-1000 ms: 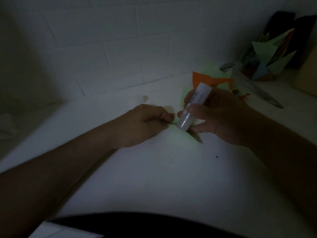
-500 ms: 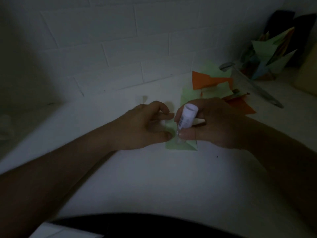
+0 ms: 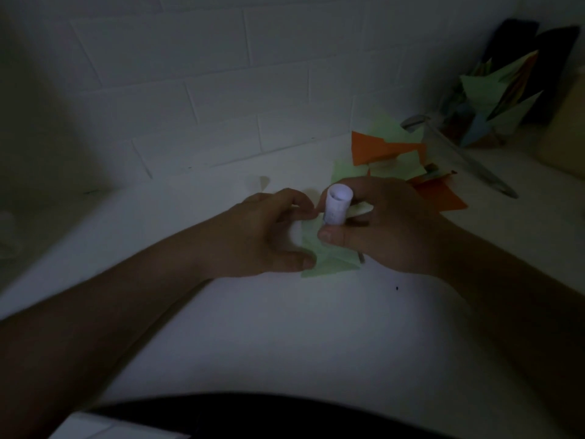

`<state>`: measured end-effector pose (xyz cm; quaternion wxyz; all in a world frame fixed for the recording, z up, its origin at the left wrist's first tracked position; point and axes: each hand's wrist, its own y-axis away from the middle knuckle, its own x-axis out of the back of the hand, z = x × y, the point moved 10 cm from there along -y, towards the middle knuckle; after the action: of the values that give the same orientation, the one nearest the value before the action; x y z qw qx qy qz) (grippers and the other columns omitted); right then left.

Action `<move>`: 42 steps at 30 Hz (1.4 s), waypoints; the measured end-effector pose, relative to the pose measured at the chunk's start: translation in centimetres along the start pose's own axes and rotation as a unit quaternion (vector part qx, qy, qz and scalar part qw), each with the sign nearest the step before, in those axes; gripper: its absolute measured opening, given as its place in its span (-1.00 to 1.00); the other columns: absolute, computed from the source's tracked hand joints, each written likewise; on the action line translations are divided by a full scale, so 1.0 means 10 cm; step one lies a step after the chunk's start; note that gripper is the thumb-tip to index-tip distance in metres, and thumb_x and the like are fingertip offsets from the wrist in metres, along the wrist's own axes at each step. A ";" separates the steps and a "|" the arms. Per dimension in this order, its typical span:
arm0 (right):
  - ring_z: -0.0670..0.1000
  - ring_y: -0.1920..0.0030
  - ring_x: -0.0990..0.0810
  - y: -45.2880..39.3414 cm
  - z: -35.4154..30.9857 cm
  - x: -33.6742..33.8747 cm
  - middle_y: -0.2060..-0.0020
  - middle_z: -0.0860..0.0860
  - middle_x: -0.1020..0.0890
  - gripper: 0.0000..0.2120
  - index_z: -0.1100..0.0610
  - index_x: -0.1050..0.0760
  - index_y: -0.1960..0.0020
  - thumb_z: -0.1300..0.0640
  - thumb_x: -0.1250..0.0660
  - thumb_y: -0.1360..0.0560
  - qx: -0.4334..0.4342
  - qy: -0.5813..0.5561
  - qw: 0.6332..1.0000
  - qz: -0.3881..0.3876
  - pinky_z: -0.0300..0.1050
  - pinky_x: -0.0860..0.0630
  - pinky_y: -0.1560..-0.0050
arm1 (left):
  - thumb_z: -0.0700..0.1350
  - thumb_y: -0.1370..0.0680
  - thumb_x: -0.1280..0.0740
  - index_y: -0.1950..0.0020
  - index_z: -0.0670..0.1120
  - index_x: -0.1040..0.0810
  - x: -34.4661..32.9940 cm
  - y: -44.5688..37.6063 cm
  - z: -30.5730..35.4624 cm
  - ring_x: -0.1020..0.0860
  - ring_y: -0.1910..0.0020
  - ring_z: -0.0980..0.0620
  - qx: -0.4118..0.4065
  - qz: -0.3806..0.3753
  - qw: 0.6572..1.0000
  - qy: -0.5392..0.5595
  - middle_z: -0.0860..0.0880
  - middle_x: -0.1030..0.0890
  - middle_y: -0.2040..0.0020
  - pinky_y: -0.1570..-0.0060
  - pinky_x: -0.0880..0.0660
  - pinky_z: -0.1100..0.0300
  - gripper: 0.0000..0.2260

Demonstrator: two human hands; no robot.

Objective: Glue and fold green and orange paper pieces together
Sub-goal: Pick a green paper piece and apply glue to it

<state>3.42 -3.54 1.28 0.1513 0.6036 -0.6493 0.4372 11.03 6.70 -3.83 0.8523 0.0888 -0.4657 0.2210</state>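
We see a dim white tabletop (image 3: 285,337) with both hands meeting at its middle. The right hand (image 3: 386,229) has its grip closed around a white glue stick (image 3: 337,206), held nearly upright with its lower end down on a pale green paper piece (image 3: 329,263). The left hand (image 3: 266,236) pins that green piece flat, thumb on its near left edge and fingers curled at its far edge. Just beyond the right hand lies a loose heap of orange paper (image 3: 376,150) and more green sheets. Far right, folded paper shapes (image 3: 493,99) stand against the tiled wall (image 3: 221,90), with a clear ruler (image 3: 468,160) lying near them.
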 end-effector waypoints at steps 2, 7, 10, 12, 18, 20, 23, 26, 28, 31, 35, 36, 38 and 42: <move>-0.21 0.10 -0.65 0.01 -0.05 -0.03 0.17 -0.22 -0.65 -0.77 -0.32 -0.47 0.14 -0.05 -0.50 -0.41 0.017 -0.016 0.999 -0.029 -0.26 -0.55 0.07 | 0.29 -0.37 -0.52 -0.35 0.21 -0.39 0.00 0.00 -0.03 -0.54 -0.25 0.11 0.005 -0.001 1.000 -0.004 0.18 -0.58 -0.24 -0.19 -0.54 -0.03 -0.39; -0.18 0.13 -0.66 -0.05 0.05 -0.03 0.20 -0.18 -0.65 -0.74 -0.25 -0.48 0.17 0.04 -0.53 -0.43 0.004 -0.025 0.999 -0.036 -0.26 -0.53 0.08 | 0.34 -0.34 -0.49 -0.34 0.25 -0.39 -0.01 -0.02 -0.06 -0.51 -0.28 0.10 0.004 -0.006 1.000 -0.007 0.23 -0.55 -0.27 -0.25 -0.52 -0.03 -0.37; -0.19 0.11 -0.63 -0.12 0.13 0.02 0.19 -0.19 -0.63 -0.75 -0.28 -0.44 0.18 -0.03 -0.50 -0.42 -0.002 0.007 1.000 0.007 -0.24 -0.48 0.07 | 0.35 -0.34 -0.49 -0.32 0.27 -0.39 -0.03 -0.03 -0.06 -0.53 -0.24 0.08 0.002 -0.009 1.000 -0.006 0.24 -0.56 -0.23 -0.20 -0.53 -0.07 -0.39; -0.22 0.13 -0.61 -0.11 0.13 0.05 0.22 -0.19 -0.62 -0.75 -0.25 -0.44 0.18 -0.02 -0.50 -0.43 -0.005 0.021 1.000 0.023 -0.32 -0.43 0.13 | 0.35 -0.35 -0.49 -0.31 0.27 -0.39 -0.03 -0.03 -0.07 -0.53 -0.24 0.08 0.002 -0.010 1.000 -0.009 0.25 -0.56 -0.23 -0.21 -0.53 -0.06 -0.40; -0.11 0.10 -0.68 0.04 -0.07 -0.06 0.16 -0.11 -0.69 -0.80 -0.26 -0.49 0.16 -0.05 -0.51 -0.40 0.028 -0.012 0.996 -0.086 -0.08 -0.60 0.03 | 0.34 -0.34 -0.50 -0.35 0.25 -0.38 -0.03 -0.04 -0.09 -0.52 -0.26 0.08 0.001 -0.003 1.000 -0.022 0.23 -0.55 -0.26 -0.23 -0.52 -0.03 -0.35; -0.08 0.12 -0.68 0.05 -0.05 -0.02 0.17 -0.10 -0.69 -0.74 -0.28 -0.50 0.18 0.01 -0.54 -0.41 0.030 -0.023 0.995 -0.096 -0.06 -0.59 0.04 | 0.33 -0.34 -0.51 -0.36 0.25 -0.38 -0.04 -0.03 -0.10 -0.51 -0.27 0.08 0.001 -0.006 1.000 -0.019 0.22 -0.54 -0.26 -0.25 -0.52 -0.03 -0.35; -0.13 0.08 -0.67 -0.01 0.09 0.05 0.14 -0.12 -0.69 -0.75 -0.28 -0.51 0.17 0.00 -0.54 -0.42 0.012 -0.013 0.998 -0.058 -0.12 -0.56 0.00 | 0.33 -0.35 -0.50 -0.37 0.25 -0.38 -0.04 -0.04 -0.10 -0.49 -0.31 0.08 0.005 -0.007 1.000 -0.020 0.24 -0.53 -0.28 -0.30 -0.49 -0.02 -0.35; -0.17 0.11 -0.65 -0.09 0.19 0.09 0.17 -0.16 -0.67 -0.80 -0.31 -0.47 0.19 -0.09 -0.49 -0.41 -0.008 0.017 1.000 -0.018 -0.11 -0.58 0.05 | 0.33 -0.37 -0.51 -0.39 0.25 -0.38 -0.03 -0.03 -0.09 -0.47 -0.33 0.09 0.005 -0.008 0.999 -0.032 0.26 -0.52 -0.29 -0.33 -0.46 0.01 -0.35; -0.11 0.14 -0.66 -0.11 0.22 0.12 0.20 -0.11 -0.68 -0.81 -0.27 -0.48 0.20 -0.07 -0.49 -0.41 -0.013 0.034 0.999 -0.007 -0.03 -0.59 0.07 | 0.30 -0.40 -0.50 -0.41 0.26 -0.38 -0.04 -0.02 -0.07 -0.42 -0.36 0.09 0.001 -0.015 0.998 -0.053 0.26 -0.49 -0.31 -0.37 -0.41 0.06 -0.37; -0.06 0.20 -0.65 -0.07 0.15 0.23 0.23 0.00 -0.68 -0.88 -0.01 -0.58 0.20 0.12 -0.50 -0.46 -0.011 0.014 1.000 0.016 -0.21 -0.57 0.16 | 0.26 -0.43 -0.51 -0.43 0.26 -0.41 -0.03 0.01 -0.03 -0.35 -0.40 0.12 -0.006 -0.015 0.997 -0.072 0.28 -0.46 -0.33 -0.41 -0.31 0.19 -0.39; -0.01 0.16 -0.69 0.03 0.23 0.50 0.21 0.09 -0.67 -0.91 0.10 -0.58 0.11 0.23 -0.47 -0.45 -0.077 -0.160 0.978 0.113 -0.24 -0.65 0.19 | 0.38 -0.36 -0.37 -0.38 0.25 -0.50 -0.06 0.00 0.03 -0.25 -0.45 0.25 -0.036 -0.032 0.996 -0.080 0.35 -0.38 -0.44 -0.47 -0.06 0.41 -0.40; 0.02 0.15 -0.69 0.02 0.16 0.52 0.22 0.13 -0.66 -0.91 0.14 -0.58 0.11 0.25 -0.48 -0.44 -0.049 -0.143 0.982 0.110 -0.20 -0.67 0.18 | 0.40 -0.36 -0.35 -0.39 0.26 -0.48 -0.07 0.00 0.02 -0.25 -0.45 0.26 -0.033 -0.038 0.995 -0.082 0.35 -0.38 -0.45 -0.47 -0.04 0.42 -0.38; 0.03 0.15 -0.66 0.01 -0.08 0.35 0.23 0.10 -0.65 -0.91 0.20 -0.59 0.14 0.28 -0.50 -0.44 0.035 -0.050 0.997 0.044 -0.24 -0.61 0.21 | 0.39 -0.37 -0.43 -0.45 0.25 -0.41 -0.07 -0.03 -0.01 -0.36 -0.43 0.14 -0.022 -0.037 0.996 -0.072 0.29 -0.46 -0.41 -0.49 -0.26 0.16 -0.32; -0.19 0.19 -0.60 0.00 0.05 0.02 0.16 -0.08 -0.67 -0.86 -0.08 -0.58 0.15 0.03 -0.55 -0.41 0.007 0.032 0.999 -0.027 -0.38 -0.41 0.21 | 0.32 -0.31 -0.56 -0.50 0.24 -0.24 -0.04 -0.04 -0.08 -0.49 -0.35 0.04 0.019 -0.027 0.999 -0.006 0.27 -0.53 -0.35 -0.28 -0.49 -0.08 -0.15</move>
<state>3.53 -4.08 1.16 0.1795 0.6079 -0.6241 0.4568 11.64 6.52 -4.55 0.8532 0.1194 -0.4642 0.2059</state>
